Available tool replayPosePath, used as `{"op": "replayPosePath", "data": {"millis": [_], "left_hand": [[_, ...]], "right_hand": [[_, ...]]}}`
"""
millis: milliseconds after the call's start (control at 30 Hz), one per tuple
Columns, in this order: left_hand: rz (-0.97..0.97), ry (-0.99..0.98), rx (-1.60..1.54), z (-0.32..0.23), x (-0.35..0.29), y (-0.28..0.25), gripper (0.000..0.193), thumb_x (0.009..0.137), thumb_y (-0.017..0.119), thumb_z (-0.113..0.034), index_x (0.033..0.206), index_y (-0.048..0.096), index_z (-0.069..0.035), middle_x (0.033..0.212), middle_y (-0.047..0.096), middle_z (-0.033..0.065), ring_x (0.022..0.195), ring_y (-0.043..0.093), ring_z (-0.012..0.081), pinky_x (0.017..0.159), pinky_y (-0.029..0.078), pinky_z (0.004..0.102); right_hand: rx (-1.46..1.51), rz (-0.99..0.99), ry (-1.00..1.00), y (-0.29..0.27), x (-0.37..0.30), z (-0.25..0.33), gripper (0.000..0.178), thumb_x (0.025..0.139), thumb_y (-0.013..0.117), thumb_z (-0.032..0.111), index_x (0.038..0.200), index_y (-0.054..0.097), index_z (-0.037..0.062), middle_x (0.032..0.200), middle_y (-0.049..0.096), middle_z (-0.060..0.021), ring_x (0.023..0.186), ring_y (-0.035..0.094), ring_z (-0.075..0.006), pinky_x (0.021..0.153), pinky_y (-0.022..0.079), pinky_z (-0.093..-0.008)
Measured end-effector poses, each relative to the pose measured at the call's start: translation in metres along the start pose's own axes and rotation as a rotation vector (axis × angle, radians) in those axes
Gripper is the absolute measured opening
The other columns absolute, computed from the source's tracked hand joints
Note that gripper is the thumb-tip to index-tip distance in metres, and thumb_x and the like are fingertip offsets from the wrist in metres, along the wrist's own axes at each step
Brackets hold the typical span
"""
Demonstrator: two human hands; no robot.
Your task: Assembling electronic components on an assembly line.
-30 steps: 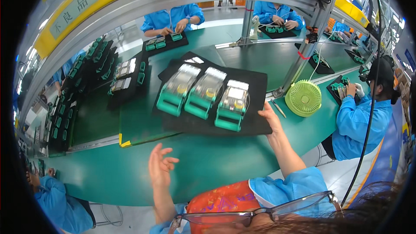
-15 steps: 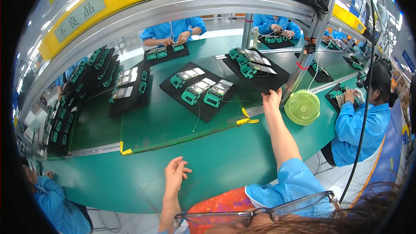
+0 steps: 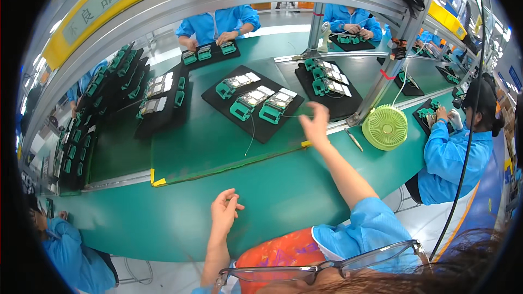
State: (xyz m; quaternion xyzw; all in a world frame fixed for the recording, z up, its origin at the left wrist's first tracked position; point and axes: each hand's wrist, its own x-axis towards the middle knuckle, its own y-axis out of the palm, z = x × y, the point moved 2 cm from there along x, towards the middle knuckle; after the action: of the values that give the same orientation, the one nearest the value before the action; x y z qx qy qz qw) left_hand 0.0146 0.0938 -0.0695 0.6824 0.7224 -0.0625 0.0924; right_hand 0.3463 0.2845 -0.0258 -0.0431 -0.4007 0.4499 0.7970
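Note:
My right hand (image 3: 316,124) reaches over the table with fingers apart and nothing in it. Close to its left lies a black mat (image 3: 263,130) bearing three green plastic frames with pale electronic parts, one a green-framed unit (image 3: 277,104) with a thin wire. Beyond the hand a second black mat (image 3: 348,110) carries similar green-framed units (image 3: 328,79). My left hand (image 3: 224,211) hovers above the near green tabletop (image 3: 180,212), holding nothing, its fingers loosely bent and apart.
A green fan (image 3: 384,127) stands right of the metal post (image 3: 376,90), a pen-like tool (image 3: 354,140) beside it. More loaded mats (image 3: 158,111) are at left. A yellow bin (image 3: 109,5) hangs overhead. Co-workers in blue sit across and at both sides.
My right hand has let go of the right-hand mat and moved left toward the middle mat. That right-hand mat now lies farther back and turned. The pen-like tool has come into view.

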Motion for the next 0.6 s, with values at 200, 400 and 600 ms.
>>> {"op": "replayPosePath", "data": {"millis": [200, 400, 600], "left_hand": [[0.035, 0.017, 0.029, -0.007, 0.002, 0.005, 0.03, 0.095, 0.054, -0.005, 0.123, 0.053, 0.005, 0.105, 0.06, 0.0121, 0.072, 0.067, 0.016, 0.046, 0.044, 0.019], [0.032, 0.045, -0.015, -0.005, 0.0, 0.006, 0.031, 0.095, 0.054, -0.005, 0.124, 0.052, 0.004, 0.104, 0.06, 0.0117, 0.072, 0.066, 0.0159, 0.046, 0.044, 0.019], [-0.124, 0.241, -0.12, -0.008, -0.005, 0.008, 0.029, 0.095, 0.05, -0.001, 0.124, 0.054, 0.002, 0.102, 0.061, 0.0091, 0.068, 0.065, 0.0133, 0.045, 0.042, 0.0187]], "right_hand": [[-0.291, 0.494, -0.341, 0.037, -0.034, 0.071, 0.049, 0.069, 0.081, 0.036, 0.099, 0.063, 0.0022, 0.1, 0.06, -0.0154, 0.101, 0.056, -0.0313, 0.084, 0.048, -0.0411], [-0.569, 0.642, -0.567, 0.062, -0.037, 0.075, 0.023, 0.078, 0.07, 0.021, 0.088, 0.059, 0.0031, 0.083, 0.061, -0.0124, 0.081, 0.062, -0.0296, 0.07, 0.053, -0.0393], [-0.36, 0.595, -0.746, 0.031, -0.044, 0.064, 0.011, 0.08, 0.061, 0.014, 0.079, 0.054, 0.0051, 0.073, 0.06, -0.0112, 0.072, 0.062, -0.0293, 0.067, 0.052, -0.041]]}}
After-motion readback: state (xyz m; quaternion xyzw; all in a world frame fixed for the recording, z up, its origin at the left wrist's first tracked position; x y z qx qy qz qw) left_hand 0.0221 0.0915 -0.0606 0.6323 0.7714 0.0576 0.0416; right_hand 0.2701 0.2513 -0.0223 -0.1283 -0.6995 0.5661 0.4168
